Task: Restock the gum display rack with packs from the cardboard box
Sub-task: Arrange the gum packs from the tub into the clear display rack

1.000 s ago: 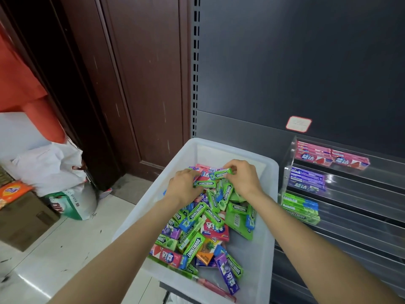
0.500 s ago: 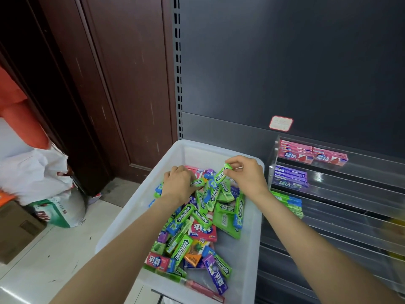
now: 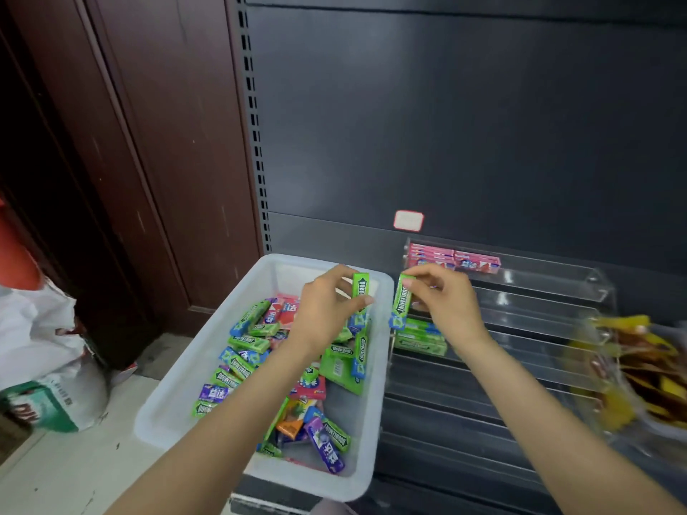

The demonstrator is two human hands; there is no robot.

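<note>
Left hand [image 3: 327, 310] pinching one upright green pack [image 3: 360, 291] above the white bin [image 3: 178, 399] at lower centre; right hand [image 3: 442, 302] clamped on another green pack [image 3: 403, 301] at the clear rack [image 3: 539, 291], centre right. Best turned flat, label outward, slid onto the green row [image 3: 420, 338] just below, edges squared.

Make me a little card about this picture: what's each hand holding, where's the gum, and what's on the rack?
left hand: pinches an upright green Doublemint pack above the bin
right hand: holds another green Doublemint pack at the rack's left edge
white plastic bin: loose mixed gum packs
clear display rack: pink packs on top, green packs lower
</note>
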